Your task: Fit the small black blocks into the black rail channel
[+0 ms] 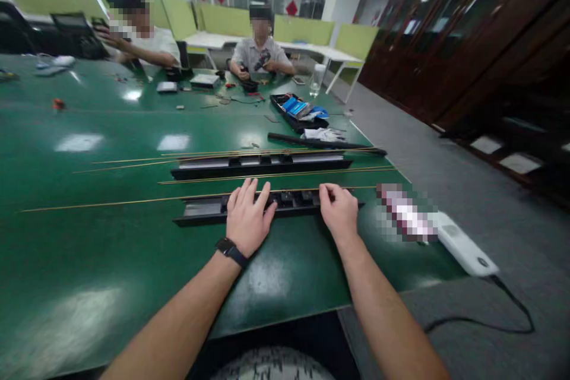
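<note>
On the green table (pixel 133 279): two black trays, the near tray (pixel 294 211) being handled, the far tray (pixel 262 170) lying untouched.
Left hand (pixel 247 214) resting spread over the near tray; right hand (pixel 341 211) seemingly pinching a thin rod (pixel 124 202) running along it, apparently work under way; other rods (pixel 267 176) lying loose near the far tray, apparently remaining.

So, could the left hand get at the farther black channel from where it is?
Probably yes. The left hand is spread over the nearer black channel, pointing toward the farther black channel; only thin golden rods seem to lie between, low enough to reach over.
</note>
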`<act>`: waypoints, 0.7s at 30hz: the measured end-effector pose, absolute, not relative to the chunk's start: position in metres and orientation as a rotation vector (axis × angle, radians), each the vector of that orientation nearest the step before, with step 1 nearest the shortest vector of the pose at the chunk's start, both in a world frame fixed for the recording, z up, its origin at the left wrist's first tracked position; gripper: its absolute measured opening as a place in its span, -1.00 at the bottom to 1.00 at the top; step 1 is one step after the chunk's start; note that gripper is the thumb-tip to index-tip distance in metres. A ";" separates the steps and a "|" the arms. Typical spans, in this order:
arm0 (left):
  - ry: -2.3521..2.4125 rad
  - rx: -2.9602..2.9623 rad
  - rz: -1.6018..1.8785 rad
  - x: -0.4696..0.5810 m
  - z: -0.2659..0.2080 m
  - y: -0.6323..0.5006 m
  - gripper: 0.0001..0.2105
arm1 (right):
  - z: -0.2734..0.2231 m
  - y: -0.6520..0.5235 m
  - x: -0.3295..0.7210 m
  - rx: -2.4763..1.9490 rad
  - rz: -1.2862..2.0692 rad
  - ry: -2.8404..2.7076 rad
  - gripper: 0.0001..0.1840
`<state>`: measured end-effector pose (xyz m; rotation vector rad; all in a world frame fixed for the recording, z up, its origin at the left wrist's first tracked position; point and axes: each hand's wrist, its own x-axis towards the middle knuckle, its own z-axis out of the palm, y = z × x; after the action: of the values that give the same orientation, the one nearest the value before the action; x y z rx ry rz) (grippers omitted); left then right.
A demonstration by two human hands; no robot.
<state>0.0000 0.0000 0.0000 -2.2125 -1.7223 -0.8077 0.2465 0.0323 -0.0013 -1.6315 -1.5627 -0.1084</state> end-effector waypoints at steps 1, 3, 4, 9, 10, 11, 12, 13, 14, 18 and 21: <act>-1.722 -2.214 -0.810 0.000 0.000 0.000 -0.52 | -0.002 0.033 0.246 -1.604 -0.085 -1.592 -0.63; -1.720 -2.216 -0.817 0.001 0.001 -0.001 -0.52 | -0.004 0.033 0.245 -1.563 -0.054 -1.637 -0.64; -1.719 -2.217 -0.820 0.001 0.001 -0.001 -0.52 | -0.004 0.033 0.244 -1.550 -0.046 -1.652 -0.64; -1.712 -2.219 -0.840 0.001 0.002 -0.001 -0.52 | -0.003 0.033 0.243 -1.558 -0.073 -1.658 -0.62; -1.710 -2.221 -0.844 0.001 0.002 -0.001 -0.52 | -0.003 0.033 0.243 -1.565 -0.084 -1.651 -0.62; -1.709 -2.223 -0.848 0.001 0.002 -0.001 -0.52 | -0.003 0.033 0.243 -1.573 -0.094 -1.644 -0.62; -1.708 -2.226 -0.853 0.001 0.002 -0.001 -0.52 | -0.003 0.033 0.243 -1.583 -0.105 -1.636 -0.62; -1.709 -2.228 -0.857 0.001 0.002 -0.001 -0.52 | -0.003 0.033 0.244 -1.596 -0.116 -1.625 -0.61; -1.710 -2.229 -0.862 0.001 0.002 -0.001 -0.52 | -0.003 0.033 0.244 -1.613 -0.127 -1.610 -0.61; -1.714 -2.226 -0.861 0.001 0.002 -0.001 -0.52 | -0.003 0.034 0.247 -1.676 -0.145 -1.560 -0.58; -1.709 -2.222 -0.845 0.001 0.002 -0.001 -0.52 | -0.003 0.033 0.247 -1.659 -0.110 -1.559 -0.60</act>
<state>0.0013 -0.0013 0.0017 -2.2216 -1.7092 -0.8452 0.2468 0.0331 -0.0027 -1.6590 -1.5586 -0.1095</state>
